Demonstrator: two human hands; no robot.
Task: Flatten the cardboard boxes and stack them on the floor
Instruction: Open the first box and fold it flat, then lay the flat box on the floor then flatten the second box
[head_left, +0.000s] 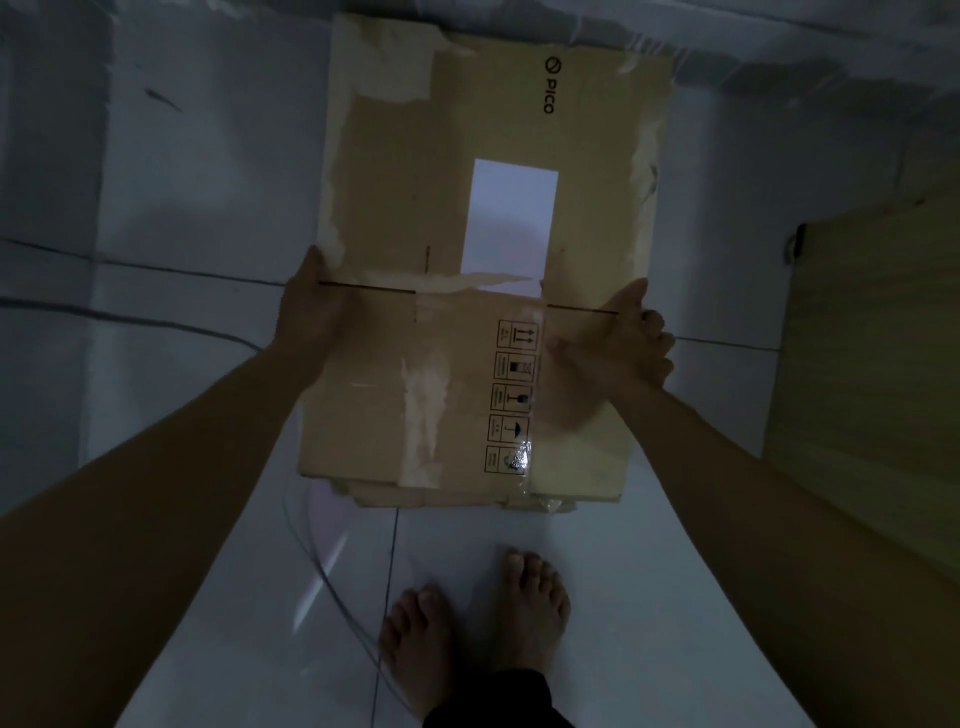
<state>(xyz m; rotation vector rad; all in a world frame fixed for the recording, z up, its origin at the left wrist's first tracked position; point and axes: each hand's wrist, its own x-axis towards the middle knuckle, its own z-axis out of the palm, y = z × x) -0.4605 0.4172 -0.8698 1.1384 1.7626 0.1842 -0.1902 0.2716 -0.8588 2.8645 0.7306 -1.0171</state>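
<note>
A flattened brown cardboard box (467, 218) with a PICO logo, a white label and a column of handling symbols is held flat above the tiled floor. My left hand (306, 306) grips its left edge, fingers hidden beneath the board. My right hand (623, 343) grips the right edge, thumb on top and fingers curled under. More flattened cardboard (457, 496) shows just under the near edge of the held box; whether the two touch I cannot tell.
My bare feet (478, 618) stand on the white floor tiles (182, 208) just behind the cardboard. A wooden board (872, 364) lies at the right. A thin cable (317, 561) curves across the floor at the left. The wall base runs along the top.
</note>
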